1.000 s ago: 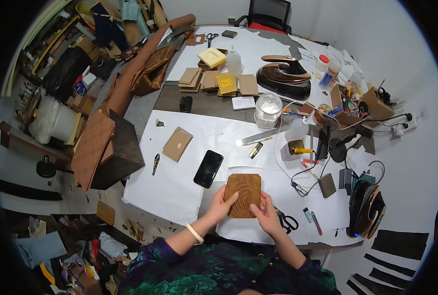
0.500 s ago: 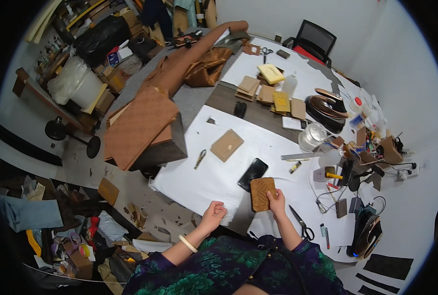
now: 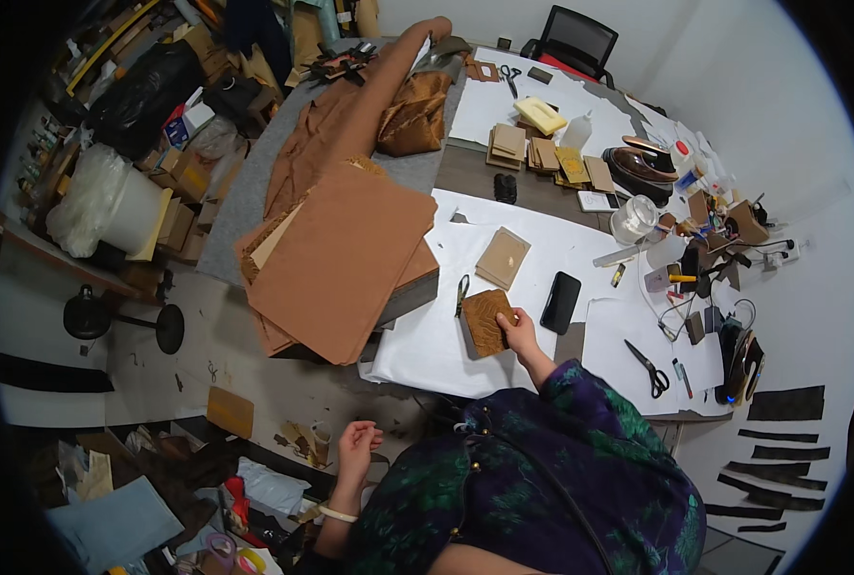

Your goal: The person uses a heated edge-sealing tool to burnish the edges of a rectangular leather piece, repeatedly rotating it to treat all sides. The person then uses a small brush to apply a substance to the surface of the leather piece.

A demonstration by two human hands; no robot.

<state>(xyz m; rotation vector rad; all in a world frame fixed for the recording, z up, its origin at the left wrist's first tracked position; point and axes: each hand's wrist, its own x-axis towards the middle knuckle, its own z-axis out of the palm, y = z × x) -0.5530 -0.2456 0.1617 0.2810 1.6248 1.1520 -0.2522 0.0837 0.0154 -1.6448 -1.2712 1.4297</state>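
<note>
My right hand [image 3: 520, 337] grips the right edge of a brown rectangular leather piece [image 3: 485, 324] with rounded corners and a wavy surface pattern, thumb on top. The piece is over the near part of the white-covered table [image 3: 425, 356]. Off the table's near edge, my left hand [image 3: 358, 448] hangs with fingers loosely bent and apart, nothing in it. Just beyond the leather piece lies a beige rectangular panel [image 3: 503, 258]. A small slim tool [image 3: 462, 294] sits at its left, and a black phone [image 3: 561, 302] to its right.
Large brown leather sheets [image 3: 346, 264] are stacked at the left. Black-handled scissors [image 3: 648, 368] and pens [image 3: 683, 378] lie to the right. Beyond are a clear round container [image 3: 634, 220], an iron [image 3: 641, 165] and several stacked panels [image 3: 507, 146]. A black stool [image 3: 169, 329] stands at the left.
My view has turned left. My right hand has carried the leather piece left, away from the phone and toward the slim tool. My left hand has moved back off the table's edge, its fingers loosening.
</note>
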